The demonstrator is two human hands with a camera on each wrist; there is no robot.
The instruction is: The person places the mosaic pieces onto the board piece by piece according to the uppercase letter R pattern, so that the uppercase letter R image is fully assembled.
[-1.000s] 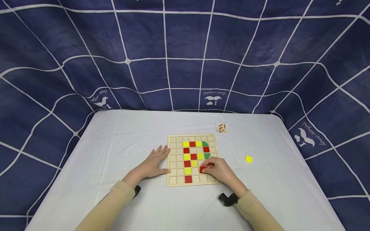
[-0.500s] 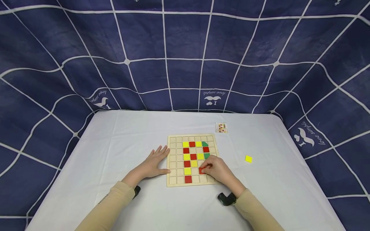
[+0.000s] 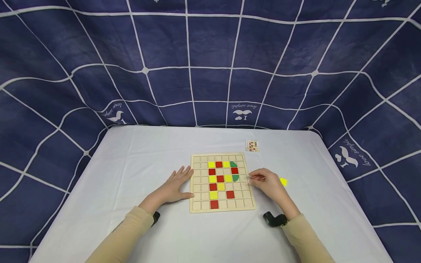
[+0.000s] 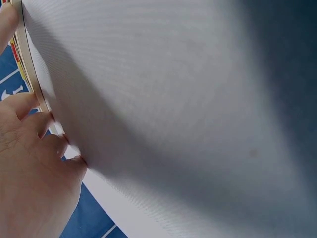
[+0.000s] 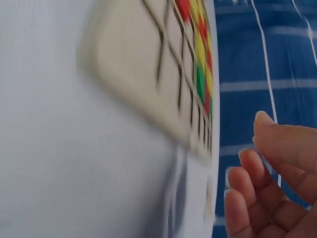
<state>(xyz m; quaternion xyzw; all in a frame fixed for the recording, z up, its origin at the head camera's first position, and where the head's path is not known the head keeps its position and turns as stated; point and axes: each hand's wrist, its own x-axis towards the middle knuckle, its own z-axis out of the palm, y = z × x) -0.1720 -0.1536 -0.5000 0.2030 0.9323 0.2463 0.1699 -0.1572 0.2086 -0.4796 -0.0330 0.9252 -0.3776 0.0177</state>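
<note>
A square wooden grid board (image 3: 197, 179) lies on the white table, with several red, yellow and green tiles set in its cells. My left hand (image 3: 175, 185) rests at the board's left edge, fingers spread and straight against the rim. Just off the right edge is my right hand (image 3: 269, 185), its fingers loosely bent with nothing between thumb and fingertips. A red tile (image 3: 230, 194) sits alone in a lower cell. Right beside the right hand lies a loose yellow tile (image 3: 283, 181), partly hidden by it.
Behind the board's far right corner lies a small card (image 3: 252, 145) printed with a coloured grid. The white tablecloth (image 3: 148, 153) spreads all around. A dark blue curtain (image 3: 210, 87) with white lines rises behind the table and at both sides.
My right hand has let go of the red tile, which now lies in its cell, and has moved right off the board toward the yellow tile. The left hand has stayed put.
</note>
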